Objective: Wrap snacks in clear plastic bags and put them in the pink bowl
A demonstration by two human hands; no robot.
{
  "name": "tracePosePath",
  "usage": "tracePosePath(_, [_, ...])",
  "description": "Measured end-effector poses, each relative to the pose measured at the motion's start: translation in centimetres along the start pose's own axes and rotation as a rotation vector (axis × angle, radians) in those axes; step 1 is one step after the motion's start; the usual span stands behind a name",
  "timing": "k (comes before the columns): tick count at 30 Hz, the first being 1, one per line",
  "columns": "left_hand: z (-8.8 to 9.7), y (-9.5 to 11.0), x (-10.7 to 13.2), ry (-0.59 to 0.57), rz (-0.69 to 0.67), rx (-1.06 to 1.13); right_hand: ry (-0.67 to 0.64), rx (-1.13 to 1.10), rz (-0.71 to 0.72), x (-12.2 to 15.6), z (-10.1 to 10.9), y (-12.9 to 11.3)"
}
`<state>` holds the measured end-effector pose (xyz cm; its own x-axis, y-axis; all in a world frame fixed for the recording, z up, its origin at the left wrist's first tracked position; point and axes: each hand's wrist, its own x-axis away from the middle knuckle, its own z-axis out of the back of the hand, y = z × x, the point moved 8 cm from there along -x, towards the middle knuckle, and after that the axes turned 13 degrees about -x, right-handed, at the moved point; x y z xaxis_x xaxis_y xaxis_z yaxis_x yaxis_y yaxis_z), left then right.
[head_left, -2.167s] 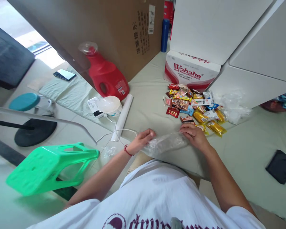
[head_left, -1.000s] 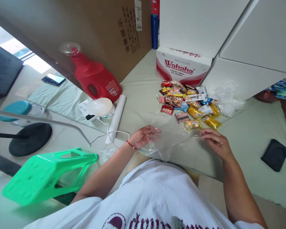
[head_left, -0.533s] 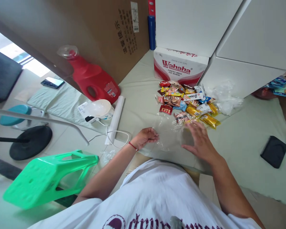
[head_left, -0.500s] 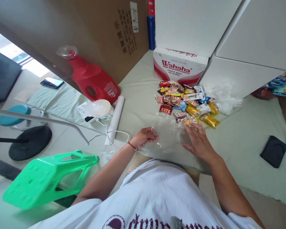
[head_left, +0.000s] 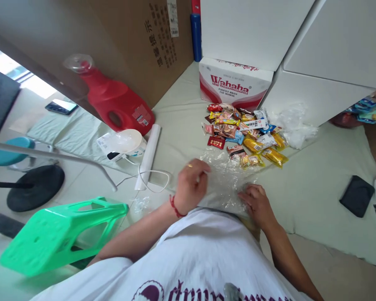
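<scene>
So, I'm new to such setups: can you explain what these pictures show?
There's no machine here: every picture comes from one camera, worn on the head, looking forward and down. You see the wearer's bare left hand and right hand, both at a clear plastic film; how each grips it is hard to tell. Beyond, on a pale green cloth, lies a pile of wrapped snacks, with a Wahaha carton behind and crumpled clear plastic to its right.

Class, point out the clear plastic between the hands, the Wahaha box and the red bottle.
Clear plastic (head_left: 228, 183): head view, on its crinkled middle.
Wahaha box (head_left: 233, 86): head view, on its printed front.
Red bottle (head_left: 120, 103): head view, on its body.
</scene>
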<state>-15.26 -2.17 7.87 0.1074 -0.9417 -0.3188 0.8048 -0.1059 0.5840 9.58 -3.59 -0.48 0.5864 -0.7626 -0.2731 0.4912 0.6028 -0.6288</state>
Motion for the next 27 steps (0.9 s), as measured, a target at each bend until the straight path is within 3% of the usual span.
tracePosePath(1, [-2.0, 1.5, 0.0, -0.126, -0.104, 0.006, 0.006, -0.023, 0.008, -0.2, -0.2, -0.1])
tracePosePath(3, [-5.9, 2.0, 0.2, -0.298, -0.210, -0.088, 0.008, -0.059, 0.018, -0.1, -0.2, -0.1])
tracePosePath(6, [-9.8, -1.8, 0.4, -0.394, -0.160, -0.321, -0.021, -0.087, 0.000, 1.9, 0.7, 0.7])
tracePosePath(9, [-11.3, -4.7, 1.3, -0.445, -0.203, -0.417, -0.180, -0.178, -0.057, 5.2, 2.6, 1.8])
tracePosePath(12, [-11.2, -5.2, 2.0, -0.462, -0.268, -0.445, -0.286, -0.246, -0.102, 5.5, 5.8, 2.9])
tracePosePath(15, [-11.0, -4.7, 2.2, -0.473, -0.288, -0.454, -0.067, -0.056, -0.116, -0.5, 9.5, 4.5])
tracePosePath(16, [-11.0, -4.5, 2.2, -0.479, -0.294, -0.456, -0.036, 0.039, -0.110, -3.4, 9.6, 4.9])
tracePosePath(19, [-10.8, -4.3, 2.3, -0.478, -0.298, -0.465, -0.178, 0.210, -0.041, -12.6, 6.3, 5.7])
tracePosePath(21, [-10.5, -4.5, 2.2, -0.447, -0.281, -0.479, -0.332, 0.282, -0.004, -17.0, 3.2, 6.1])
tracePosePath(24, [-10.3, -5.0, 2.0, -0.411, -0.235, -0.501, -0.527, 0.374, -0.045, -19.7, 0.0, 7.4])
tracePosePath(27, [-10.5, -5.4, 1.8, -0.410, -0.215, -0.499, -0.532, 0.391, -0.093, -19.7, -0.2, 8.6])
